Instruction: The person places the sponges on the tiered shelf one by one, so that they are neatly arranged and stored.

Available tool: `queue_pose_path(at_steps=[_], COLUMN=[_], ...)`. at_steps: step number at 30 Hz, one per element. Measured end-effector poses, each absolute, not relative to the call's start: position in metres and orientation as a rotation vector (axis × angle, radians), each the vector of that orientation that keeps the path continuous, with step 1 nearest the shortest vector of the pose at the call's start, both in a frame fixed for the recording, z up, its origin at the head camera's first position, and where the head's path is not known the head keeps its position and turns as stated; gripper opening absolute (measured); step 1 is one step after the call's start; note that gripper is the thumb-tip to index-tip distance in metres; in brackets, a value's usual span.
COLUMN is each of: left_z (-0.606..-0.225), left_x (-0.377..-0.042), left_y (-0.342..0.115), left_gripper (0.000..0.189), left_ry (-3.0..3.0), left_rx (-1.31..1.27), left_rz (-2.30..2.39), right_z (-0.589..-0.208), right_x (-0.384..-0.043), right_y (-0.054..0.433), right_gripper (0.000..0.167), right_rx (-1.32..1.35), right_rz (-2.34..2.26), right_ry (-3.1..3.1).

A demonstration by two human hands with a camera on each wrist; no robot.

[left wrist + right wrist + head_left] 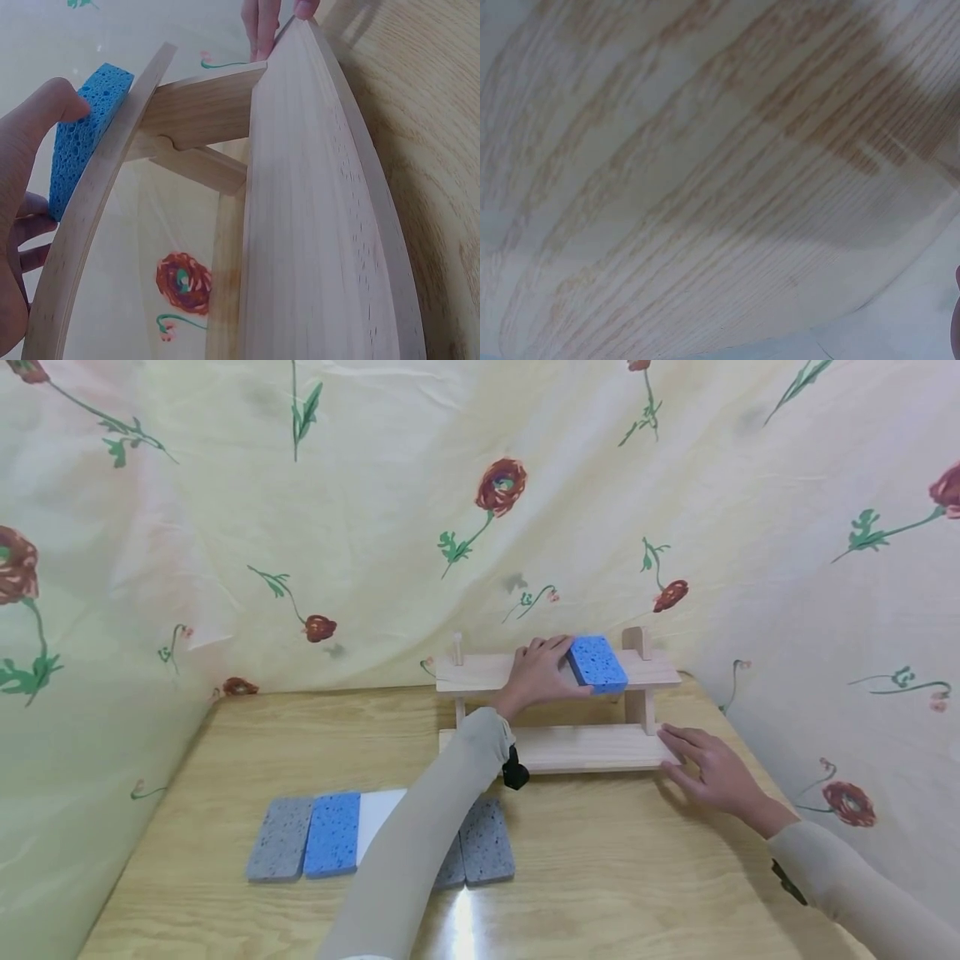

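Observation:
My left hand [538,675] holds a blue sponge [597,664] at the upper board of a two-tier wooden shelf [577,747]. In the left wrist view, the thumb presses on the broad face of the sponge [90,135], and the other fingers curl below it. My right hand [708,770] grips the right end of the lower board, with fingertips over the top and the thumb near the front corner. A few of its fingertips show at the end of the wooden board [315,187] in the left wrist view.
On the table [600,877], front left, lie a grey sponge [281,839], a blue sponge [332,833], a white piece [377,814] and more grey sponges [487,843] in a row. My left forearm covers part of it. A flowered cloth [375,527] hangs behind and beside the table.

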State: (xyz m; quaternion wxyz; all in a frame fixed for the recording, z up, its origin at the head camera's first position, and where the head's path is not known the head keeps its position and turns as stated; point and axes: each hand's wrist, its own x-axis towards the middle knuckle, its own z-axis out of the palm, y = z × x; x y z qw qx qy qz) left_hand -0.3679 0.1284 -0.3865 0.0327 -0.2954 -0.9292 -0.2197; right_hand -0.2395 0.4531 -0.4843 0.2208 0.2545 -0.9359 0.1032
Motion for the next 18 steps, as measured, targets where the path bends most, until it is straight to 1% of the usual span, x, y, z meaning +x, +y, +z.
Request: queue_pose_path(at_steps=[18], left_z=[-0.3805], left_x=[-0.3665], left_y=[0.1228], left_gripper=[0.104], left_ry=[-2.847], left_rx=[-0.921], left_rz=[-0.72], right_z=[-0.4825], right_x=[-0.2377], right_y=[0.4527], right_gripper=[0.056], right_rx=[0.698], right_rz=[0.276], right_ry=[-2.608])
